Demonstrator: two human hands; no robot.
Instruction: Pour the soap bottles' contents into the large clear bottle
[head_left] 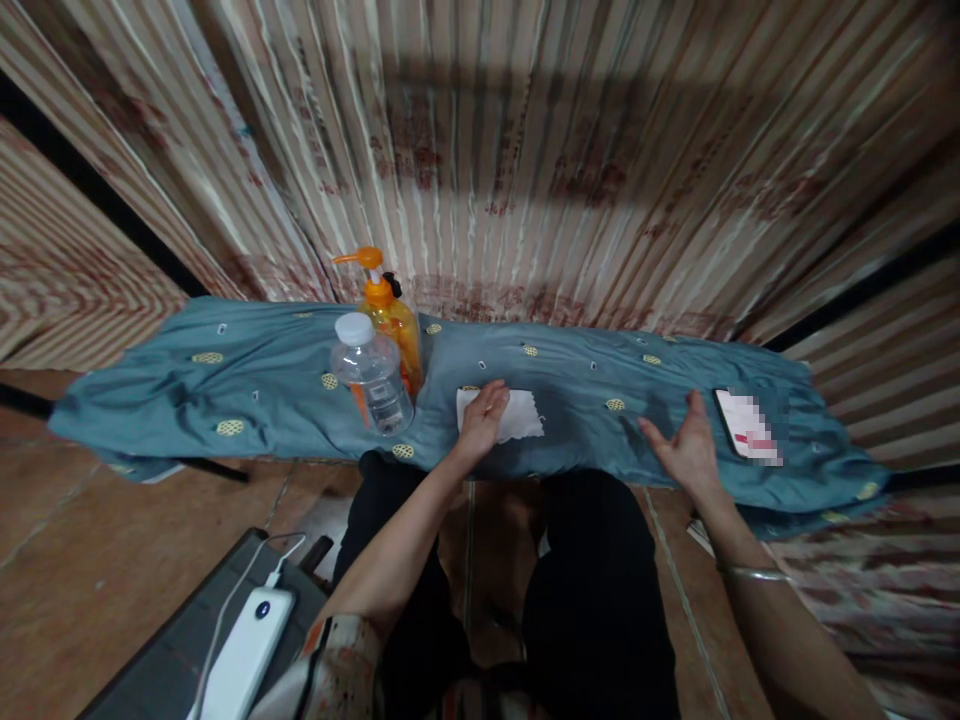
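Curtain (487, 150): striped, hanging beyond both grips, behind everything in reach.
Desk (570, 360): long, narrow and draped in blue-green fabric with yellow prints; it runs under both grips and well out to each side.
Dark low surface (169, 635): left of the left grip and nearer the person's body, clear of the work.
Pump bottle (405, 340): orange-topped, upright, left of the left grip and a little beyond it; I see nobody touching it.
Clear bottle (379, 385): upright with its white cap on, between the pump bottle and the person; from here I can't tell whether the two touch.
Right grip (688, 445): empty, thumb and fingers well apart, just left of the phone.
Left grip (484, 415): fingers close together on the white sheet; whether they pinch it, I can't tell.
Power bank (247, 650): on the dark low surface, nearer the person than the left grip.
White sheet (525, 412): under the left grip and out to its right, on the desk; laid out flat, that much looks done. I'd judge the handling unfinished; how much remains, I can't say.
Phone (739, 420): just right of the right grip, its screen blurred.
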